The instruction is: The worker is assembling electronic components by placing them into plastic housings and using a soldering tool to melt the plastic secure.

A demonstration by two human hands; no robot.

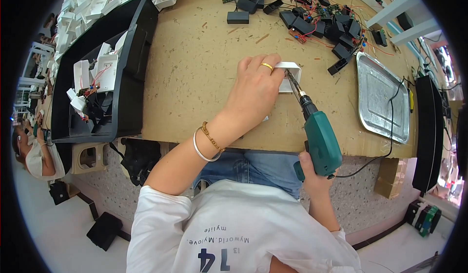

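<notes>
My left hand [258, 85] is closed on a white plastic casing [291, 65] at the middle of the table, its fingers over the casing's left side. In my right hand [317, 176] is a green corded electric screwdriver [322, 141], gripped by its handle near the table's front edge. The driver slants up and to the left, and its bit reaches into the casing's open side. What the tip touches inside is too small to make out.
On the left stands a black bin [131, 73] holding white casings and wired parts. White casings [92, 9] are heaped at the far left. Black boxes with red wires [336, 29] lie at the far right. A metal tray [363, 97] and the driver's cord [391, 126] are at right.
</notes>
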